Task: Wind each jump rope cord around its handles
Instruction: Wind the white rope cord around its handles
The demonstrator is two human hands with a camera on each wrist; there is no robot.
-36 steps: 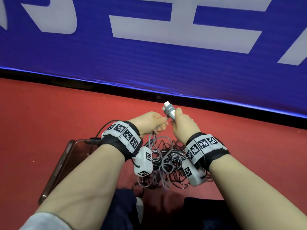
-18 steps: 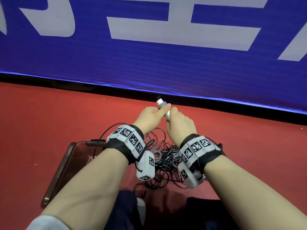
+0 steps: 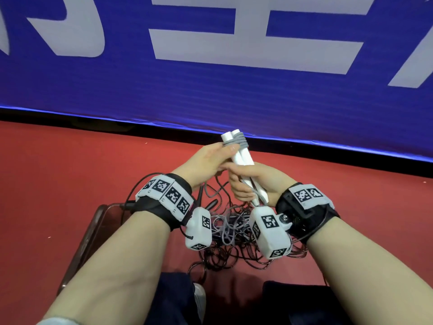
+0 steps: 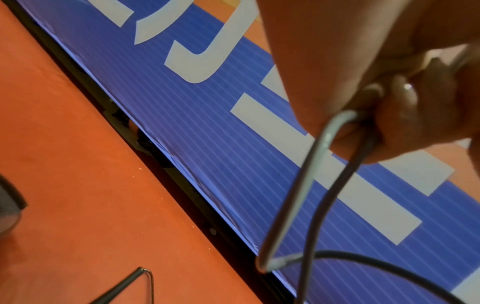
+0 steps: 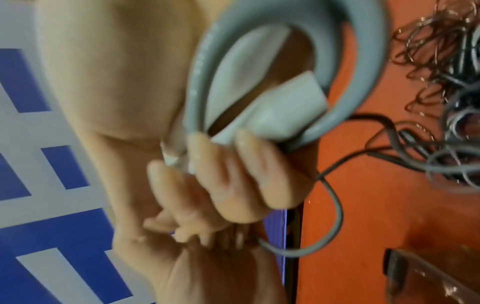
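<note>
Nearest the camera, in the head view, a tangled pile of cords (image 3: 234, 240) is lying on the red floor (image 3: 58, 184) between the two forearms, with a brown tray (image 3: 93, 228) beside it on the left.

Above the pile, two white handles (image 3: 241, 158) are being held side by side and tilted, their far ends pointing away from the person. The lower part of the handles is being gripped by the right hand (image 3: 255, 184), whose fingers (image 5: 226, 181) are curled round both of them; the near ends are protruding below the fingers, toward the wrist. In the right wrist view, a loop of the grey cord (image 5: 285, 20) is arching over these near ends.

Further along, the grey cord (image 3: 234, 143) is wound in several turns around the far part of the handles, just above the right hand. The left hand (image 3: 206, 165) is being held against these turns, with a fingertip touching them. In the left wrist view, the left fingers (image 4: 405, 115) are closed on a bend of the cord, and two strands are hanging down from them.

Beyond the hands, a blue banner (image 3: 210, 90) with pale lettering is standing along the edge of the floor.
</note>
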